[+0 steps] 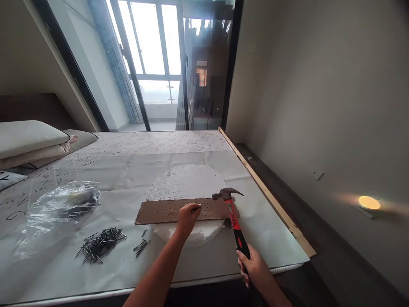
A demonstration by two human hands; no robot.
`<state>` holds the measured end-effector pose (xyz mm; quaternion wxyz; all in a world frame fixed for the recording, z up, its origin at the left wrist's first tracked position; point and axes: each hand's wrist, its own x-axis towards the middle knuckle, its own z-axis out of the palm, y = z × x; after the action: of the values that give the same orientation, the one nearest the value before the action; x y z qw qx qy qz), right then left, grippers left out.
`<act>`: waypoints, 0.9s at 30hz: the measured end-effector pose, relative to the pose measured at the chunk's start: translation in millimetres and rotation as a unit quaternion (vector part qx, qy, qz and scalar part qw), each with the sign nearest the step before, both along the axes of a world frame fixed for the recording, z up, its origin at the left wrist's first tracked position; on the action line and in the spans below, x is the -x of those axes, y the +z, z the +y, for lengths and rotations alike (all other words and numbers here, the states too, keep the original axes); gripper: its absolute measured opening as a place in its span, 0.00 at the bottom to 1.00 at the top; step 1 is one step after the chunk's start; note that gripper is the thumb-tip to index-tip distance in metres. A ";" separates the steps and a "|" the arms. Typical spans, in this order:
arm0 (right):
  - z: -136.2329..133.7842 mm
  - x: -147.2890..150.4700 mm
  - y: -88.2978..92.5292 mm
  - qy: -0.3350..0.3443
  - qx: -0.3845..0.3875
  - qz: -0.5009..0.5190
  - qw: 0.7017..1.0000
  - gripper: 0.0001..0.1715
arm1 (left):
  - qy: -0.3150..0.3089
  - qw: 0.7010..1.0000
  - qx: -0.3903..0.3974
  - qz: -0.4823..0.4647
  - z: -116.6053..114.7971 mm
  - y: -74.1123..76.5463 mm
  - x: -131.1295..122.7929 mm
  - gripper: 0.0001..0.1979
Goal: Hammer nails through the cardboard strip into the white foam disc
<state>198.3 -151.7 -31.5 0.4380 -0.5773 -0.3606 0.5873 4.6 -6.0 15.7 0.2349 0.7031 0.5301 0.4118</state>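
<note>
A brown board [150, 212], dotted with small holes or nail heads, lies across a round white foam slab [188, 181]. My left hand [188, 216] is over the middle of the board, thumb and fingers pinched on a nail, of which only a small bright bit shows at the fingertips. Wrapped round the black grip of a claw hammer [234, 215] is my right hand [252, 265]. The red and black hammer is raised near the board's right end, its metal head to the right of my left hand. A few loose nails [141, 246] lie just left of the slab.
A pile of dark nails [102, 244] and a clear plastic bag [64, 209] with dark contents lie on the left of the covered mattress [121, 273]. Pillows [30, 138] are stacked at the far left. A wooden rail [265, 187] runs along the right edge, beside the wall.
</note>
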 end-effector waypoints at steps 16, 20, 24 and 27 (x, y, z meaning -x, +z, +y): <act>-10.9 1.7 7.0 0.036 -0.007 -0.103 0.994 0.23 | 0.003 0.997 -0.031 0.067 27.0 -30.5 -19.1 0.07; -12.5 0.9 3.5 0.047 -0.009 -0.114 0.992 0.25 | -0.008 0.998 -0.029 0.060 26.5 -30.3 -19.1 0.07; -14.2 -0.4 2.4 0.032 0.001 -0.157 0.987 0.29 | -0.017 0.998 -0.025 0.063 26.6 -33.5 -18.9 0.08; -14.5 -3.3 5.9 0.021 -0.014 -0.211 0.977 0.29 | -0.024 0.997 -0.031 0.063 26.5 -35.7 -18.5 0.08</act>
<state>201.7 -166.2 -25.6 0.3474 -0.6748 -0.4650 0.4559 23.0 20.5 -20.0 0.1893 0.7472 0.5135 0.3771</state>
